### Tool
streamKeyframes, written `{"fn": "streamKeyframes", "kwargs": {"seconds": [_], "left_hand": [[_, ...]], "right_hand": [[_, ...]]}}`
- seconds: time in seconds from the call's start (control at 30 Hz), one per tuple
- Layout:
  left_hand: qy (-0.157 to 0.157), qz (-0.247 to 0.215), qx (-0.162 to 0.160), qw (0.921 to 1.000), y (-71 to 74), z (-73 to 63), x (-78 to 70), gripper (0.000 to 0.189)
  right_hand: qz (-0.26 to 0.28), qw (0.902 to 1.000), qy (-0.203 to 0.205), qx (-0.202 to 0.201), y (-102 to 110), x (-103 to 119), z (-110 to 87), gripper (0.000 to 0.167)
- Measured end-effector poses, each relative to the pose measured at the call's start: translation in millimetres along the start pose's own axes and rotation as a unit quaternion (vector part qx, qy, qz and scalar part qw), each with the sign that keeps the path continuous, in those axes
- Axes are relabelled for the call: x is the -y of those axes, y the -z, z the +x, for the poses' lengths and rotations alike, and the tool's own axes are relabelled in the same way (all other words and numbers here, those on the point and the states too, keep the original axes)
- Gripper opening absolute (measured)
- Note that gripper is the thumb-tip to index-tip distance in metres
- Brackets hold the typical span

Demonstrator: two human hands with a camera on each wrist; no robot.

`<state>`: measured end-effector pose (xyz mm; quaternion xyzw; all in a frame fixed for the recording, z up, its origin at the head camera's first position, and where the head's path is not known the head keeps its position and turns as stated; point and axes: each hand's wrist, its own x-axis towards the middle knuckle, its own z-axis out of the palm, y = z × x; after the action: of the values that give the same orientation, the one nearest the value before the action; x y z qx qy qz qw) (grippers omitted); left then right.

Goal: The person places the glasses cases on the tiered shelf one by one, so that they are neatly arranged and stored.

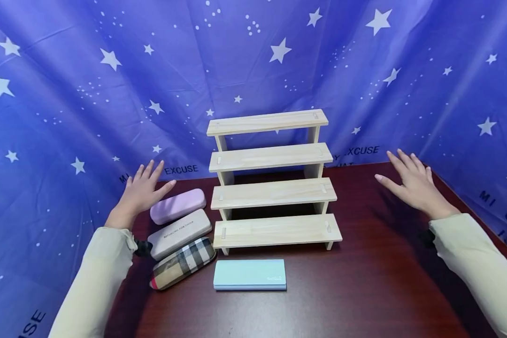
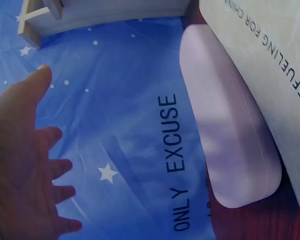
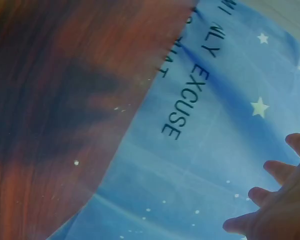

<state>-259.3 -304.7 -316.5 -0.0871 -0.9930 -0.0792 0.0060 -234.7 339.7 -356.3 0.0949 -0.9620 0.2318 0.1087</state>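
My left hand point(image 1: 140, 192) is held over the table's left side with fingers spread, holding nothing. Nearest to it is a pink glasses case point(image 1: 178, 206), which also shows in the left wrist view beside the thumb side of the hand. Below that lie a cream glasses case point(image 1: 180, 234) printed with lettering and a plaid glasses case point(image 1: 184, 263). A light blue glasses case point(image 1: 250, 274) lies in front of a four-step wooden stand point(image 1: 274, 195). On the far right, my right hand point(image 1: 416, 185) hovers with its fingers apart, its shadow falling on the table.
The dark red wooden table point(image 1: 363, 281) carries everything. Blue curtains point(image 1: 253, 70) with white stars hang along the back and both sides, close behind the stand and near each hand. The stand's upper steps rise well above the tabletop.
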Motion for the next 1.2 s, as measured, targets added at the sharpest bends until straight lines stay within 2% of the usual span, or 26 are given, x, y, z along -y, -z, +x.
{"fn": "streamKeyframes", "kwargs": {"seconds": [0.13,0.23,0.37,0.57,0.73,0.9,1.13,1.2], "left_hand": [[-0.025,-0.007,-0.038,0.9989,2.8,-4.2,-3.0,0.080],[-0.056,-0.029,-0.071,0.9955,2.0,-9.1,-8.5,0.077],[-0.102,-0.062,-0.104,0.9875,-2.5,-16.3,-20.3,0.073],[-0.158,-0.099,-0.126,0.9743,-7.9,-27.3,-43.1,0.071],[-0.206,-0.135,-0.132,0.9600,-14.7,-36.6,-60.8,0.072],[-0.230,-0.182,-0.128,0.9474,-23.3,-46.5,-74.0,0.074],[-0.266,-0.249,-0.107,0.9250,-39.0,-61.0,-94.8,0.076],[-0.275,-0.258,-0.100,0.9210,-43.2,-65.7,-101.2,0.077]], "right_hand": [[0.004,0.9998,0.015,-0.009,-0.6,10.1,-0.2,0.075],[0.009,0.9995,0.028,-0.011,-2.4,19.3,-0.3,0.075],[0.031,0.9983,0.050,-0.007,-5.3,31.2,0.9,0.074],[0.094,0.9930,0.071,0.010,-10.7,44.9,1.8,0.073],[0.142,0.9867,0.074,0.027,-16.4,55.0,3.8,0.073],[0.183,0.9791,0.080,0.040,-23.7,64.7,7.9,0.072],[0.218,0.9692,0.111,0.028,-37.2,68.1,11.9,0.069],[0.224,0.9669,0.119,0.025,-41.5,67.9,12.9,0.068]]}}
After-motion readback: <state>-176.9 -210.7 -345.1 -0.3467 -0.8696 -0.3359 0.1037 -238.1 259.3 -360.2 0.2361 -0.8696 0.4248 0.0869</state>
